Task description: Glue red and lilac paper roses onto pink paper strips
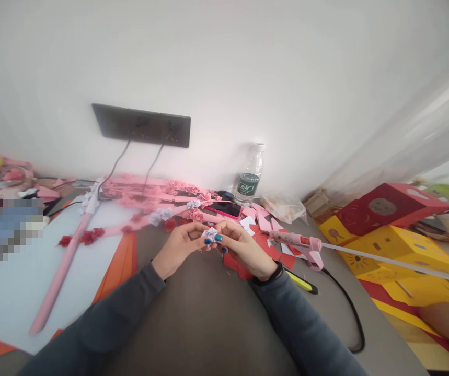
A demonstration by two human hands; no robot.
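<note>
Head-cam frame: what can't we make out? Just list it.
All in the head view:
- Underside of the pale paper flower: covered by fingers of the left hand and right hand.
- Far end of the whitish stick in the pink glue gun: cut off by the right edge.
- Small print on the green bottle label: too small and blurred.
- Contents of the patch at left: masked by pixelation.

Left hand (179,246) and right hand (246,249) are both pinching a tiny pale flower (210,234), pink glue gun (295,240) off to the right, water bottle (249,183) back by the wall (224,68).
</note>
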